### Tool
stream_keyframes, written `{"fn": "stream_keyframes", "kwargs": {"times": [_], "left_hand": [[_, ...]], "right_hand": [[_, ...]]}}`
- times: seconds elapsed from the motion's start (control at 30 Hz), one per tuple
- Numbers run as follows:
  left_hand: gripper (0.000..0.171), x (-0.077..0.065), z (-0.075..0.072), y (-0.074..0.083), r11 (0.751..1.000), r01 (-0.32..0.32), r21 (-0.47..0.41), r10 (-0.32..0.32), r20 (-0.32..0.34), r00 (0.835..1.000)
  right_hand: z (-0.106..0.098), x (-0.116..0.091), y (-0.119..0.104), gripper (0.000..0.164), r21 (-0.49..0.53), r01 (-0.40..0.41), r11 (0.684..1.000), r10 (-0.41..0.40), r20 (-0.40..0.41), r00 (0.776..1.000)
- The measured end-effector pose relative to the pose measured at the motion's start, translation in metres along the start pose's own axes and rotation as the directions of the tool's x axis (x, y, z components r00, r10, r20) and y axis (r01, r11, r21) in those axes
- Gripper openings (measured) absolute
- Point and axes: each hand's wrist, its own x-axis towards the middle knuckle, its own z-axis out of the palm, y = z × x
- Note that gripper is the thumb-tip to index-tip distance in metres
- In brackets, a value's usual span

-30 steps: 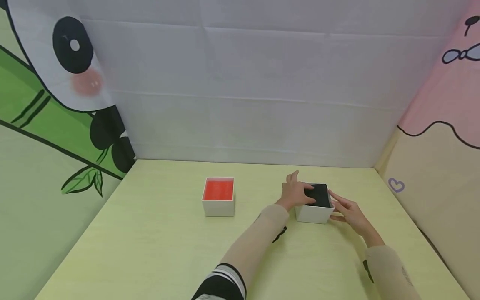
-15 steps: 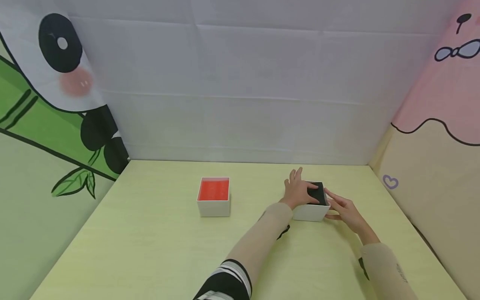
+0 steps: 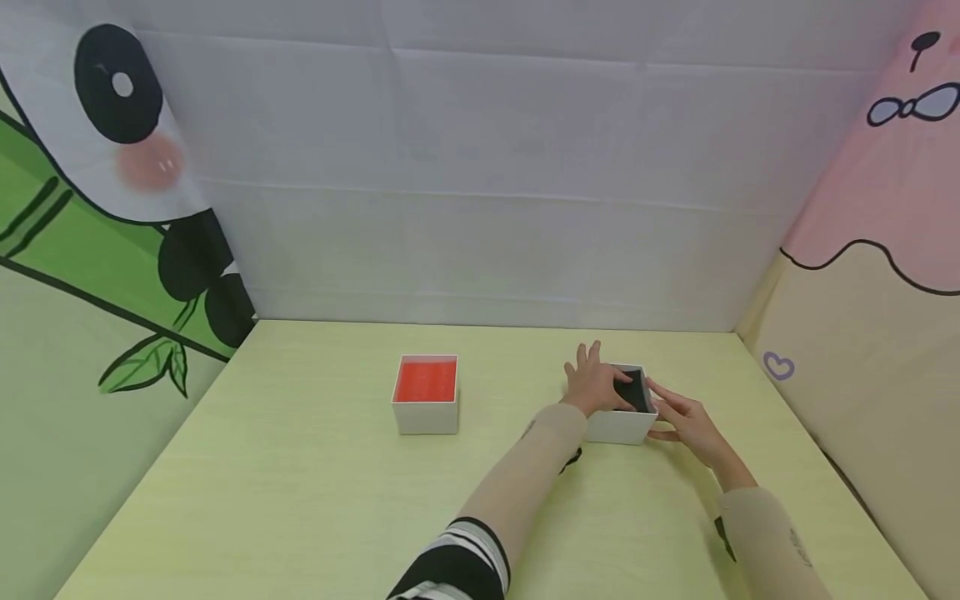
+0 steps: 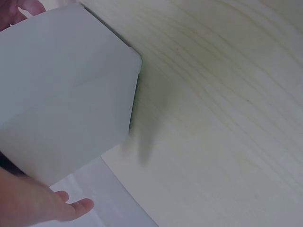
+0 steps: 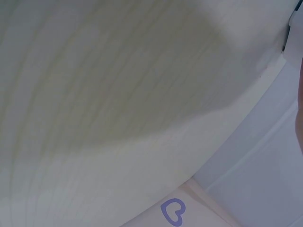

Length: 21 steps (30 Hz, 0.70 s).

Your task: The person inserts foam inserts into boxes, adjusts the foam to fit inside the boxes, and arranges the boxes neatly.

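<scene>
A white box (image 3: 619, 427) stands on the right part of the table, with a black piece (image 3: 636, 390) inside its opening. My left hand (image 3: 592, 385) reaches over the box's left side, two digits resting spread on the black piece and the other fingers stretched upward. Against the right side lie the fingers of my right hand (image 3: 690, 423), at the rim and lower down the wall. In the left wrist view the box's pale wall (image 4: 66, 90) fills the left part, above my left hand's fingers. The right wrist view catches only a finger's edge.
A second white box (image 3: 427, 418) with a red piece (image 3: 426, 382) filling its top stands to the left on the pale yellow wood-grain table (image 3: 300, 500). Behind the table is a white sheet (image 3: 480, 167); printed cartoon panels flank both sides.
The black piece sits lower in the right-hand box, so more of the rim shows behind it. Both hands stay at the box; the head view has turned slightly right.
</scene>
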Motion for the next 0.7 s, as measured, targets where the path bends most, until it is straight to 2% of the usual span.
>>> {"fn": "stream_keyframes", "kwargs": {"times": [0.23,0.53,0.7], "left_hand": [[0.046,-0.0008,-0.0025,-0.0035,0.999,0.004,0.048,-0.004,0.009,1.0],[0.042,-0.002,-0.0049,-0.0052,0.993,-0.116,-0.009,0.116,-0.034,0.993],[0.039,-0.0045,-0.0094,-0.0052,0.985,-0.167,-0.038,0.163,-0.083,0.983]], "right_hand": [[0.0028,0.0034,0.0001,0.05,0.012,0.015,1.0,-0.015,0.026,1.0],[0.0004,0.0033,0.0008,0.049,0.022,0.021,1.0,-0.021,0.024,0.999],[-0.003,0.0007,0.0022,0.05,-0.007,-0.009,1.0,0.009,-0.004,1.0]]}}
